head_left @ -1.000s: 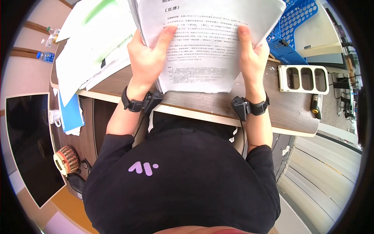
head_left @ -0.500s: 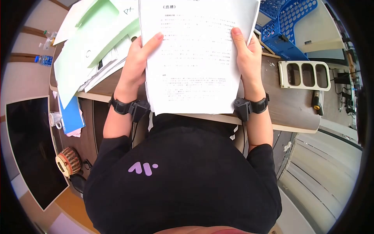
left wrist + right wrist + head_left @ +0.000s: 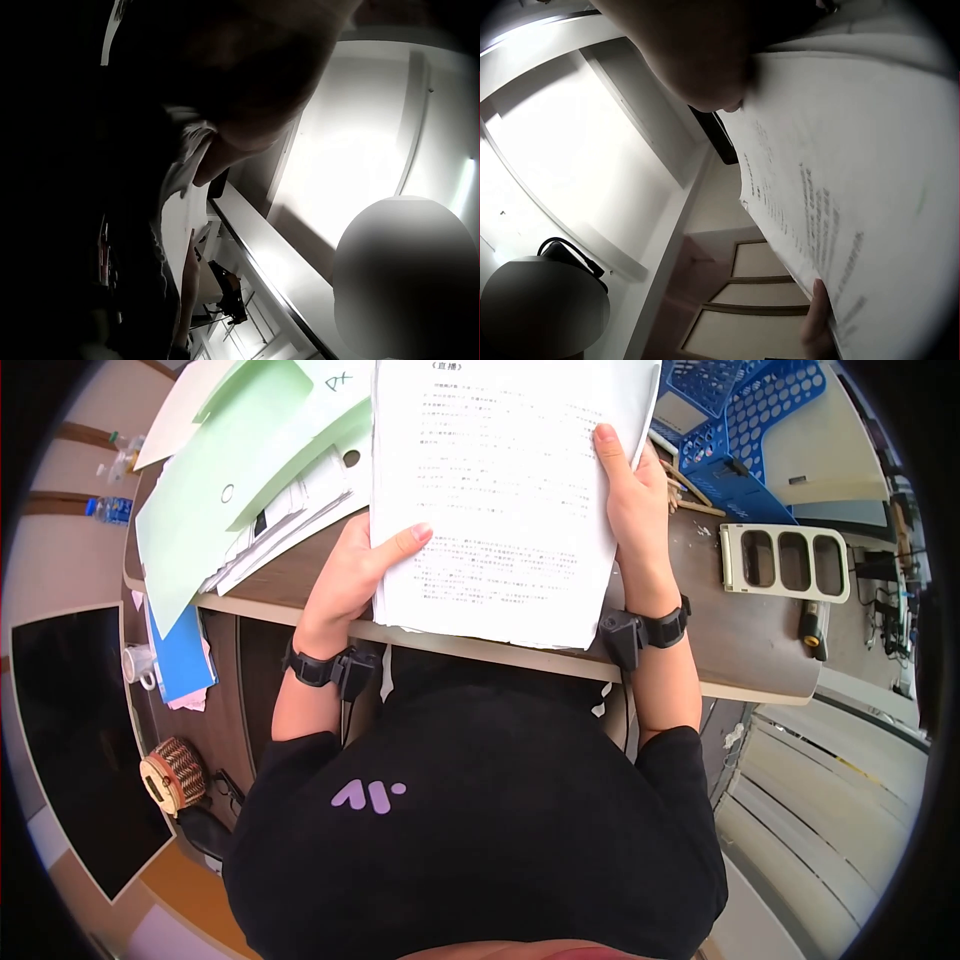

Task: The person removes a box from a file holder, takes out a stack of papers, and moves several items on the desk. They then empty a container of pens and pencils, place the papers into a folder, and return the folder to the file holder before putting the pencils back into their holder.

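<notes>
A stack of printed white sheets (image 3: 500, 510) is held up over the near edge of the desk, text facing the wearer. My left hand (image 3: 350, 580) grips its left side low down, thumb laid on the top page and the other fingers behind. Higher up on the opposite side, my right hand (image 3: 637, 500) holds the stack the same way, thumb on the front. The right wrist view shows the printed page (image 3: 840, 135) at a slant, with the left thumb (image 3: 817, 311) on its far edge. Much of the left wrist view is dark, with the left hand (image 3: 247, 90) above the paper edge.
Left of the stack, pale green folders (image 3: 185, 540) lie among loose papers on the desk (image 3: 730, 630). To the right are a blue perforated basket (image 3: 745, 470), several pencils (image 3: 695, 500), a cream three-slot holder (image 3: 785, 563) and a black-and-yellow tool (image 3: 812, 625). A dark screen (image 3: 85, 740) stands far left.
The stack has come lower and closer to the wearer, its sheets more even. My left hand has slid down the left edge towards the bottom corner; my right hand keeps its hold.
</notes>
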The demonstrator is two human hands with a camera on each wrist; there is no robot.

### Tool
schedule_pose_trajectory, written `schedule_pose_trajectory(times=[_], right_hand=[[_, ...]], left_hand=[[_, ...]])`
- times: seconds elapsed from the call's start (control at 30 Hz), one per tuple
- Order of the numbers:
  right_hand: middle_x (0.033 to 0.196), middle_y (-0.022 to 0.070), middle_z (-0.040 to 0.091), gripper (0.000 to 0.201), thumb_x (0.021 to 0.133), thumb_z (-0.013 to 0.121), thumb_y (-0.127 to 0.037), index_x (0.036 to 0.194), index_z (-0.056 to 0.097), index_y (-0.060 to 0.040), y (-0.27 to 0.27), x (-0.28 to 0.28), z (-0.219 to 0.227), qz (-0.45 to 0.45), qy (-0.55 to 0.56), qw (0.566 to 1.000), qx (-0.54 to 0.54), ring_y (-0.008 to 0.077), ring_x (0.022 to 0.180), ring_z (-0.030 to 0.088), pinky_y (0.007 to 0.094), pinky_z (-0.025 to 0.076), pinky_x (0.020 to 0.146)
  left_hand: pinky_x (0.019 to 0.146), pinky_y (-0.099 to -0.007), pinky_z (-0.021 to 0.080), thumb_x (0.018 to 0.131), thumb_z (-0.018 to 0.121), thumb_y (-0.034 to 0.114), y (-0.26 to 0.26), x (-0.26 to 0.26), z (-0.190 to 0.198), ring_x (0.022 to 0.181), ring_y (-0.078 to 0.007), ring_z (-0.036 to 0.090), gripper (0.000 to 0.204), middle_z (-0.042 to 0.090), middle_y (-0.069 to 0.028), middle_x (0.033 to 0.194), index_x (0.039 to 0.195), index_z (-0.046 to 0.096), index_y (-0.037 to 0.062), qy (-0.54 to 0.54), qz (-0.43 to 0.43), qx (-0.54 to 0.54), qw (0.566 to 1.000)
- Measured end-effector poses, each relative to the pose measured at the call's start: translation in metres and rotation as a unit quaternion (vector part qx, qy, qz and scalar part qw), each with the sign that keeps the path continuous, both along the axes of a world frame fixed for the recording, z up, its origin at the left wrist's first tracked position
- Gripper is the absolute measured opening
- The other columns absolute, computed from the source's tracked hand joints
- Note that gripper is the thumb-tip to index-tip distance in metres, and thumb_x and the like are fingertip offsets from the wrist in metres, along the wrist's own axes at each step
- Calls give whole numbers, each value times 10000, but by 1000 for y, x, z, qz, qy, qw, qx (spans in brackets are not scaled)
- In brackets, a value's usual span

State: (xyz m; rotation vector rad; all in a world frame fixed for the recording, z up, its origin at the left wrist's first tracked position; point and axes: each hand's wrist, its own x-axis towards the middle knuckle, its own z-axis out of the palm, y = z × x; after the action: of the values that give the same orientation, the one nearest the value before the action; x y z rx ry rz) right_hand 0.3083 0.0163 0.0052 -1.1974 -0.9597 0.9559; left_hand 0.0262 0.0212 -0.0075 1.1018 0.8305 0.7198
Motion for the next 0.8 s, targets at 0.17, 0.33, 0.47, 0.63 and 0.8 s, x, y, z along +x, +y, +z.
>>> schedule_pose_trajectory(times=[0.17,0.33,0.47,0.63,0.8], right_hand=[[1018,80,708,377,1023,602,-306,1179,621,37,14,-19,7,24,-19,999,17,101,848,652,237,514,732],[1046,116,711,395,1019,606,-312,1190,611,43,33,-38,17,90,-14,995,-40,130,852,675,249,530,736],[1128,142,690,490,1040,552,-343,1266,567,91,45,-62,29,146,6,987,-68,144,926,666,244,519,800],[967,148,723,529,1065,405,-444,1186,613,27,82,-72,26,177,16,984,-22,155,924,673,275,509,781],[1022,97,732,275,1008,585,-231,1112,668,10,120,-101,27,129,-207,957,158,173,957,690,310,524,796]], left_hand=[[851,-297,523,962,667,194,-3,-16,2,986,-150,643,399,683,-125,1119,1251,596,-71,26,40,37,998],[791,-281,528,964,664,180,-16,-44,-4,898,-127,650,320,705,-101,1011,1149,652,-81,-27,93,45,994],[831,-290,531,969,653,168,-31,-62,1,958,-153,663,343,704,-136,1081,1195,638,-90,-62,145,41,987],[860,-297,537,973,643,160,-49,-91,6,1002,-177,670,377,693,-158,1143,1242,605,-102,-100,211,24,972],[865,-300,542,969,650,163,-71,-116,8,1012,-183,673,400,689,-168,1158,1257,590,-108,-85,267,55,958]])
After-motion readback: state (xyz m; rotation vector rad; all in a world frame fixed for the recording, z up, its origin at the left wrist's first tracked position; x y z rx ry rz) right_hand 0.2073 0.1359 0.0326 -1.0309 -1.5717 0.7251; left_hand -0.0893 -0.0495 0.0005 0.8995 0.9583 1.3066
